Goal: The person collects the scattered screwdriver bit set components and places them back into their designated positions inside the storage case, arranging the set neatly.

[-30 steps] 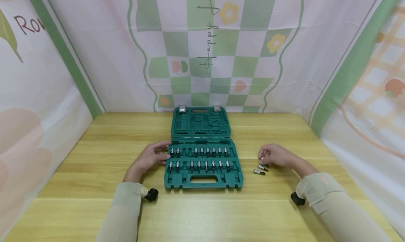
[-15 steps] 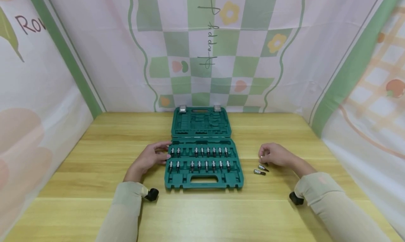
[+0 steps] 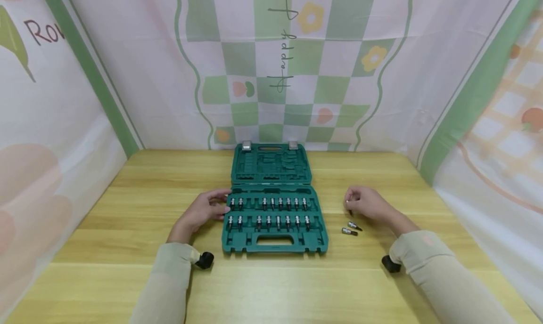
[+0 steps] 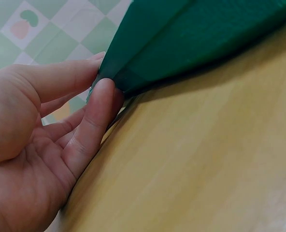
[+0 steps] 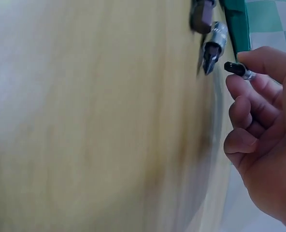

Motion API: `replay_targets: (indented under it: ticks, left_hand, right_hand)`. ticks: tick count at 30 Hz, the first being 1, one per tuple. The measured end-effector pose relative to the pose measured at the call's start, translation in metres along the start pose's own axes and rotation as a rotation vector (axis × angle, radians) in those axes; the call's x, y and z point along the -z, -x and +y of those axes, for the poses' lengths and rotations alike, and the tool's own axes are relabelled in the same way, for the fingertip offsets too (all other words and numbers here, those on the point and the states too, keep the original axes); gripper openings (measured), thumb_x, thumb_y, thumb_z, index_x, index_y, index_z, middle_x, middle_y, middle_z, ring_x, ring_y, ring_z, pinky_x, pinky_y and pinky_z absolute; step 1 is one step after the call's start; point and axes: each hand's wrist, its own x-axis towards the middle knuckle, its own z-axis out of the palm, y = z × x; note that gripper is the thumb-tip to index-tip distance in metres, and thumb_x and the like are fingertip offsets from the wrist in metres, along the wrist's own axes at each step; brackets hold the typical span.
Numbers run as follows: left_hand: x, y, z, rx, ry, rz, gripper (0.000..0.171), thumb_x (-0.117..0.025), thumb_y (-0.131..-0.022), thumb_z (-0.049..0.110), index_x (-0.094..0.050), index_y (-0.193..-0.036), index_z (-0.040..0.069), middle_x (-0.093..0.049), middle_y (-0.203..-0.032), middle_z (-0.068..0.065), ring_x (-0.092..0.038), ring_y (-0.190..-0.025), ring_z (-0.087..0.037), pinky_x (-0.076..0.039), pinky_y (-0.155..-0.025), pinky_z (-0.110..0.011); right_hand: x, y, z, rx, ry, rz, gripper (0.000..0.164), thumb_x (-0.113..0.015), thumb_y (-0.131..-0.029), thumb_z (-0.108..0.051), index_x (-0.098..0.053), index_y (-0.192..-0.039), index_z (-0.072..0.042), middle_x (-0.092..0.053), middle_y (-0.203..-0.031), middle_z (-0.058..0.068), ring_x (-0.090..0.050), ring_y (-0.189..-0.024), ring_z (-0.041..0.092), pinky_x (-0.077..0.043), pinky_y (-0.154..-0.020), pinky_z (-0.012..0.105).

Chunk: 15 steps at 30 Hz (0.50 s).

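Note:
A green bit socket case [image 3: 275, 248] lies unfolded on the table, with two rows of chrome bit sockets standing in its near half. My left hand [image 3: 199, 212] holds the left side of that half, fingertips and thumb at its edge; the left wrist view shows them on the green case wall [image 4: 181, 43]. To the right of the case, my right hand [image 3: 368, 204] pinches a bit socket [image 5: 239, 70] between thumb and fingers, its dark tip pointing away from the fingers. Two more bit sockets lie loose just below that hand, one with a pointed tip [image 3: 355, 226], one with a blunt tip [image 3: 349, 231].
The case lid [image 3: 271, 166], with moulded recesses and two grey latches, lies back near the rear cloth [image 3: 292, 102]. Printed cloth also hangs at both sides. Some slots in both rows hold no socket. Wooden table top [image 3: 271, 286] extends around the case.
My right hand has lifted a bit socket off the table and moved slightly left and away from the two loose ones. The left hand stays at the case edge.

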Motion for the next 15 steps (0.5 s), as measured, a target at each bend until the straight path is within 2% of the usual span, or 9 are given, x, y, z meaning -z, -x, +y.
replay_targets:
  ticks: [9, 15]
  left_hand:
    - [0.0, 0.001, 0.001, -0.001, 0.001, -0.002, 0.055, -0.064, -0.093, 0.001, -0.047, -0.144, 0.008, -0.046, -0.131, -0.022, -0.059, -0.101, -0.028, -0.057, -0.08, -0.039]
    - [0.0, 0.001, 0.001, 0.001, 0.004, -0.003, 0.055, -0.064, -0.093, 0.001, -0.047, -0.144, 0.008, -0.046, -0.132, -0.022, -0.059, -0.101, -0.028, -0.057, -0.08, -0.039]
  right_hand:
    - [-0.003, -0.009, -0.006, -0.024, -0.074, 0.095, 0.009, -0.065, -0.093, -0.011, -0.061, -0.097, -0.004, -0.062, -0.08, 0.008, -0.056, -0.07, 0.022, -0.047, -0.056, 0.03]
    - [-0.007, -0.012, -0.015, 0.012, -0.117, 0.127, 0.01, -0.066, -0.093, -0.01, -0.063, -0.097, -0.002, -0.064, -0.079, 0.009, -0.059, -0.073, 0.026, -0.049, -0.061, 0.033]
